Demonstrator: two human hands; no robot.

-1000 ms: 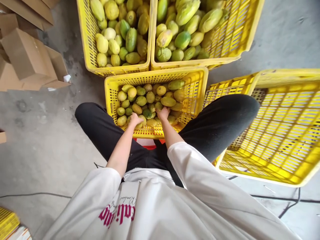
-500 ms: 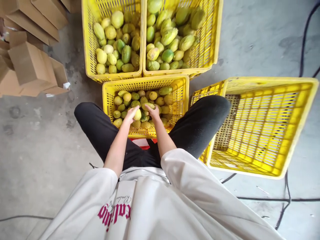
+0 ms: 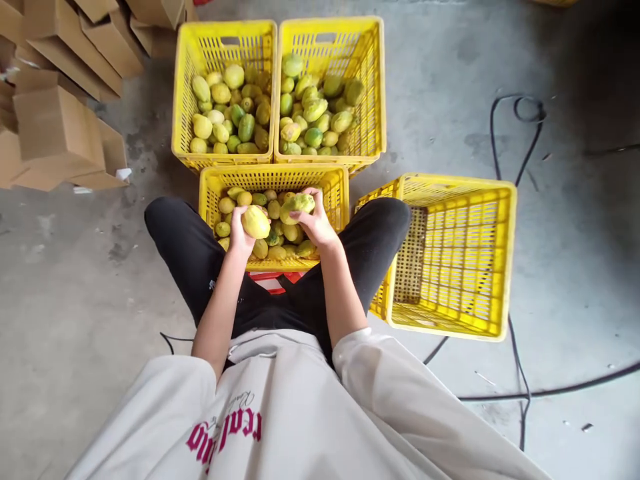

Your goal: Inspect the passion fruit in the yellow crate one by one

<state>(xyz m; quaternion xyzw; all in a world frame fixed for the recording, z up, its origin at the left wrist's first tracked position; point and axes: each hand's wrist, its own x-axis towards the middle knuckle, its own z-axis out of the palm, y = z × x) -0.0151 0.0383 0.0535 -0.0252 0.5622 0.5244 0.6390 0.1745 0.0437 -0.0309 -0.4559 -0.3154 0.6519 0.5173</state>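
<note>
My left hand is wrapped round a yellow papaya, its broad side turned up. A greener, mottled papaya lies in my right hand, with the thumb across its near side. Both hands are just above the near yellow crate, which stands between my knees. Under the hands, several yellow-green papayas fill the crate's bottom. The hands and the two held fruits hide part of that pile.
Beyond stand two more yellow crates of papayas, a left one and a right one. At my right an empty yellow crate lies tipped on its side. Cardboard boxes are at far left. Black cables cross the floor.
Both hands have come up from the pile, each bringing a papaya, and moved apart slightly. The camera view has shifted, so the crates appear smaller and the far crates' back walls show.
</note>
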